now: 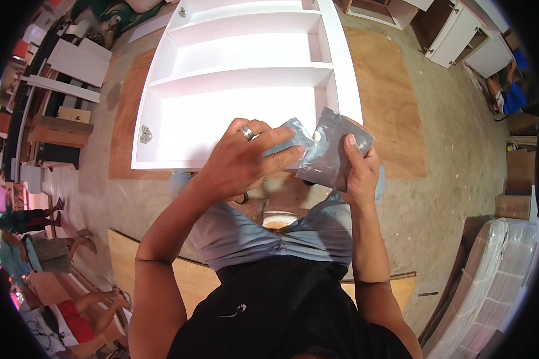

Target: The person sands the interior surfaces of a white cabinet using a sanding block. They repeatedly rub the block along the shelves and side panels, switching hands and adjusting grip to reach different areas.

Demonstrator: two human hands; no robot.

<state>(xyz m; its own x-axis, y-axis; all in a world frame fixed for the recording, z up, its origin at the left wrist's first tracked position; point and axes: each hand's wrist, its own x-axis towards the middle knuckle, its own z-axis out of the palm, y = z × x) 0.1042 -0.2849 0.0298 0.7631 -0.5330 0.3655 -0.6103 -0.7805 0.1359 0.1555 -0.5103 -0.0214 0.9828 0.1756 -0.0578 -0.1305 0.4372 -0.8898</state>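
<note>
My left hand (247,157), with a ring on one finger, grips a small flat metal scraper blade (298,130) smeared with pale paste. A larger square metal plate (328,155) is held in my right hand (361,166), thumb on its top face. The small blade meets or overlaps the plate's left part, where a white dab of paste (316,136) sits. Beyond both hands lies a white cabinet carcass (247,72) with open compartments and divider panels. A metal hinge plate (145,134) is fixed inside its near left corner.
Plywood sheets (386,107) lie under the cabinet on the concrete floor. White cabinets with doors (456,33) stand at the far right, wrapped panels (489,278) at the lower right. Stacked boards (60,130) line the left, with several people (49,251) beyond.
</note>
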